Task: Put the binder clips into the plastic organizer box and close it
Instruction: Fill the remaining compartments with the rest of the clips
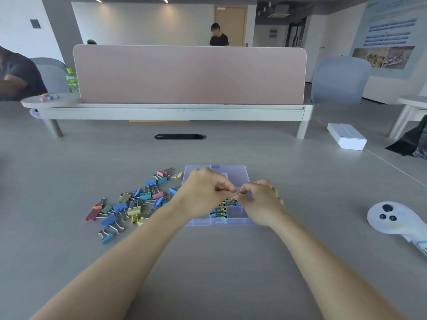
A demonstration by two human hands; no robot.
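A matte grey table (208, 269) with a smooth, even finish fills the foreground. At its far edge a raised shelf carries a pink, felt-like partition (189, 75) with rounded corners. A black oval cable port (179, 136) is set into the tabletop. A flat white box (346, 139) lies far right, and a glossy white controller (392, 219) lies near right. White walls and a wooden door are seen behind.

The plastic organizer box (240, 172), translucent lilac and rectangular, lies open at table centre, and small clips (219, 212) are seen in its near compartments. The loose binder clips (134, 204), pastel bodies with wire handles, are heaped just left of it.

Above the box, a held clip (237, 192) is pinched from both sides: the left hand (203, 192) and right hand (261, 199) have their fingertips closed on it.
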